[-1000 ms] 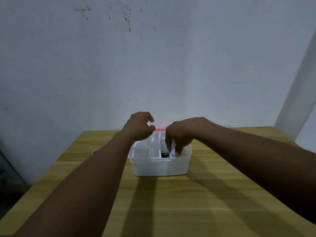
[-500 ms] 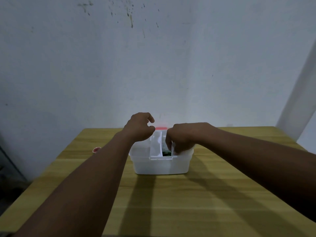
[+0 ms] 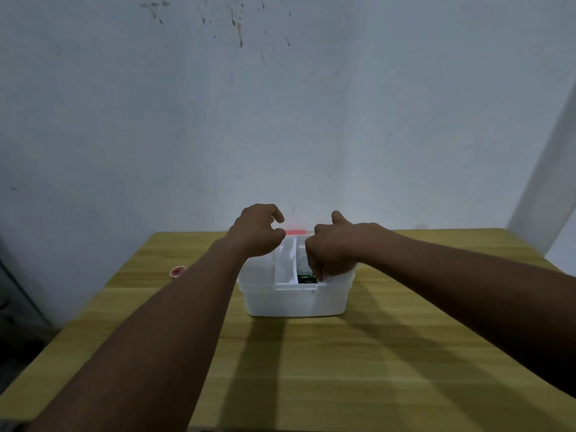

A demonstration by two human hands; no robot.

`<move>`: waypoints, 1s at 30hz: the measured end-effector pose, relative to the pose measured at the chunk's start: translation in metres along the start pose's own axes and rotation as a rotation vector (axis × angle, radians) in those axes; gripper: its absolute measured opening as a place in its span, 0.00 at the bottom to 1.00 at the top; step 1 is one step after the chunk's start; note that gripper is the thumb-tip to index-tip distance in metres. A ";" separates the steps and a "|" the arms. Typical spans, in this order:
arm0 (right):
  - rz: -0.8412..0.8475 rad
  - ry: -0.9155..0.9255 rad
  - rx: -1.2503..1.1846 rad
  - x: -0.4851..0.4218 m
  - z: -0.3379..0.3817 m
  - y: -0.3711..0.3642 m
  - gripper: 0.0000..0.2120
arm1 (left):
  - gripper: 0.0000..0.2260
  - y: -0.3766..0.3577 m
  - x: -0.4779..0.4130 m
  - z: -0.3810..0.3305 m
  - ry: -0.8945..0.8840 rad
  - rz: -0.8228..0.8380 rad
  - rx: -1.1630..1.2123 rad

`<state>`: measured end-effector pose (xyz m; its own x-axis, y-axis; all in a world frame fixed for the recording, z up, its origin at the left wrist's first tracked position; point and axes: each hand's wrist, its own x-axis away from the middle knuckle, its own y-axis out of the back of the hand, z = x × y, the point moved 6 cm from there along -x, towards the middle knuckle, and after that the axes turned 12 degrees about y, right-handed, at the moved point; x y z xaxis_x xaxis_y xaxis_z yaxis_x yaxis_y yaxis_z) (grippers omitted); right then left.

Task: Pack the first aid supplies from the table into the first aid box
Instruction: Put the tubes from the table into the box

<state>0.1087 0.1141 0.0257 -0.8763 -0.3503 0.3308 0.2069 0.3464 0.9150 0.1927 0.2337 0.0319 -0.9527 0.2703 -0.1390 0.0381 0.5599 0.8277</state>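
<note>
1. A translucent white plastic first aid box (image 3: 296, 294) sits open near the middle of a yellow-brown wooden worktop (image 3: 311, 369), with a white divided tray across its top.
2. A dark green item (image 3: 306, 279) lies in the tray's middle compartment; what it is cannot be told.
3. The right hand (image 3: 332, 255) reaches down into the box's right side. Its grip is curled tight around a small white item (image 3: 327, 278), only a sliver of which shows at the fingertips.
4. The left hand (image 3: 258, 232) hovers over the box's left rear edge, its grip loosely curled and holding nothing visible.
5. A small round red-topped object (image 3: 177, 271) rests on the worktop, well to the left of the box. A red strip (image 3: 294, 232) shows behind the box, probably its lid.
6. Judged from this, packing is nearly done: the red-topped object appears to be the only supply left outside.
7. Compared with half a second earlier, the right thumb has lifted upward; the left hand has barely moved.
</note>
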 end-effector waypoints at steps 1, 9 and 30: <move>0.015 0.008 0.001 0.001 0.002 -0.001 0.06 | 0.14 0.001 0.000 0.001 0.002 -0.002 0.000; -0.079 -0.005 -0.086 0.021 -0.013 0.019 0.22 | 0.14 -0.003 -0.004 0.003 0.007 0.006 0.003; 0.010 -0.028 -0.079 0.050 -0.008 0.020 0.15 | 0.13 -0.013 -0.001 -0.004 0.006 0.028 0.022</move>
<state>0.0719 0.0967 0.0622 -0.8859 -0.3221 0.3339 0.2478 0.2799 0.9275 0.1922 0.2227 0.0236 -0.9530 0.2813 -0.1125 0.0714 0.5693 0.8190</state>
